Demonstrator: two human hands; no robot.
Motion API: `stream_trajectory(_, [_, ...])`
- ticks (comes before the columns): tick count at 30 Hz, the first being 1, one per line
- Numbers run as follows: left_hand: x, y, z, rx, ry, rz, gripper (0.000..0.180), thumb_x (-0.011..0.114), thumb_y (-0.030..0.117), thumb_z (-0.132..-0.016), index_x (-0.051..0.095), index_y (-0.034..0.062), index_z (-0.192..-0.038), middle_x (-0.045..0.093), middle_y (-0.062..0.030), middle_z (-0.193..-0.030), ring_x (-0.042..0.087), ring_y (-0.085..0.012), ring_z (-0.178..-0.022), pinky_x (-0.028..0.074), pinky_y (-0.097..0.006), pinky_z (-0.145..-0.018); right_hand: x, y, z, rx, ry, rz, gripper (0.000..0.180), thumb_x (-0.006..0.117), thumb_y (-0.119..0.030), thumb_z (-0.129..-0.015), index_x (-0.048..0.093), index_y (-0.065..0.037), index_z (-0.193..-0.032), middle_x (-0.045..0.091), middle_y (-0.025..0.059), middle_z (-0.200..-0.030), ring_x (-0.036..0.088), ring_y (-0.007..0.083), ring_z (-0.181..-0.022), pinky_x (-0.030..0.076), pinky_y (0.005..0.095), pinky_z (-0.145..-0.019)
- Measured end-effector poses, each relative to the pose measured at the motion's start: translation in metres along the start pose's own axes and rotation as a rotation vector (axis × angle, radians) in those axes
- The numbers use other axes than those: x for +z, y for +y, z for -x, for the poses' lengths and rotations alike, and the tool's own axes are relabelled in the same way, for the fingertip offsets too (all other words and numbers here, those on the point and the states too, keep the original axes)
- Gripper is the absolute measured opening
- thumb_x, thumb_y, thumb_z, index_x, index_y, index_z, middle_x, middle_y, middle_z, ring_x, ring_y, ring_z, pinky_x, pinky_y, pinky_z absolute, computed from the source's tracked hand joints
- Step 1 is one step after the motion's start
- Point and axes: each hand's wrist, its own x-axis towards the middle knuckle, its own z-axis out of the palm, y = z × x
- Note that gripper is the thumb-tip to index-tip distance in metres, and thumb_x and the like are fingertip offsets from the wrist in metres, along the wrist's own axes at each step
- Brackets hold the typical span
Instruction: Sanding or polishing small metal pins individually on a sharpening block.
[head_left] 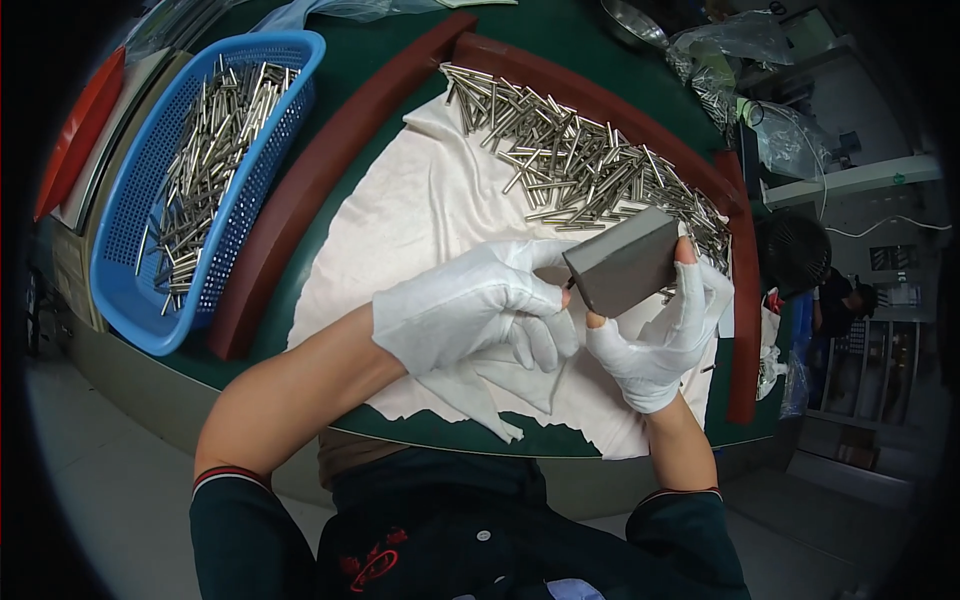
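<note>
My right hand (655, 350), in a white glove with bare thumb and fingertip, grips a flat grey rectangular block (632, 268) by its edges and holds it tilted above the cloth. Close to the block's left corner is my left hand (490, 300), gloved the same way. Its thumb and forefinger are pinched together; whatever they may hold is too small or hidden to name. Past both hands, a heap of short shiny metal pins (590, 160) is spread over a pale cloth (385, 225).
Dark red bars (320, 185) frame the cloth on the green table. To the left, a blue perforated basket (112, 265) holds many more pins, beside a red tray (82, 135). Plastic bags (735, 40) lie at the far right. Another person (840, 305) is in the right background.
</note>
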Motion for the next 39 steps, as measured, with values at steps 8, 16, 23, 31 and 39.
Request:
stream_trajectory(8, [0.000, -0.005, -0.003, -0.086, -0.094, -0.046, 0.043, 0.053, 0.008, -0.084, 0.042, -0.0085, -0.123, 0.062, -0.0189, -0.085, 0.065, -0.0203, -0.063, 0.052, -0.025, -0.056, -0.003, 0.002, -0.001, -0.009, 0.021, -0.037, 0.096, 0.086, -0.027, -0.056, 0.038, 0.002, -0.135, 0.042, 0.0133, -0.116, 0.046, 0.0233, -0.102, 0.042, 0.0326, -0.087])
stream_trajectory(16, [-0.007, 0.001, -0.001, -0.028, -0.091, 0.034, 0.065, 0.054, 0.010, -0.084, 0.024, -0.0117, -0.137, 0.046, -0.0234, -0.123, 0.064, -0.0196, -0.066, 0.052, -0.024, -0.057, -0.008, 0.004, -0.005, 0.070, 0.023, -0.085, 0.088, 0.078, -0.020, -0.058, 0.039, 0.005, -0.133, 0.045, 0.0137, -0.115, 0.046, 0.0241, -0.105, 0.041, 0.0327, -0.089])
stream_trajectory(23, [-0.004, 0.003, -0.001, 0.003, -0.007, 0.077, 0.068, 0.060, 0.016, -0.083, 0.027, -0.0030, -0.140, 0.059, -0.0146, -0.086, 0.062, -0.0148, -0.064, 0.052, -0.023, -0.050, -0.008, 0.001, -0.006, 0.076, -0.033, -0.062, 0.086, 0.076, -0.017, -0.056, 0.040, 0.004, -0.132, 0.045, 0.0144, -0.112, 0.047, 0.0238, -0.101, 0.044, 0.0329, -0.085])
stream_trajectory(31, [-0.006, 0.001, -0.001, -0.002, -0.037, 0.052, 0.070, 0.061, 0.015, -0.082, 0.025, -0.0034, -0.140, 0.055, -0.0137, -0.104, 0.061, -0.0127, -0.065, 0.052, -0.020, -0.049, -0.006, -0.002, -0.006, 0.106, -0.034, -0.091, 0.086, 0.077, -0.015, -0.055, 0.041, 0.004, -0.132, 0.045, 0.0145, -0.110, 0.048, 0.0243, -0.100, 0.045, 0.0328, -0.082])
stream_trajectory(39, [-0.004, 0.000, -0.003, 0.026, -0.059, 0.107, 0.061, 0.060, 0.013, -0.085, 0.031, -0.0054, -0.136, 0.057, -0.0122, -0.099, 0.060, -0.0095, -0.063, 0.050, -0.018, -0.048, -0.007, -0.001, -0.006, 0.099, -0.065, -0.040, 0.087, 0.077, -0.014, -0.054, 0.041, 0.003, -0.132, 0.043, 0.0148, -0.111, 0.048, 0.0245, -0.100, 0.045, 0.0331, -0.082])
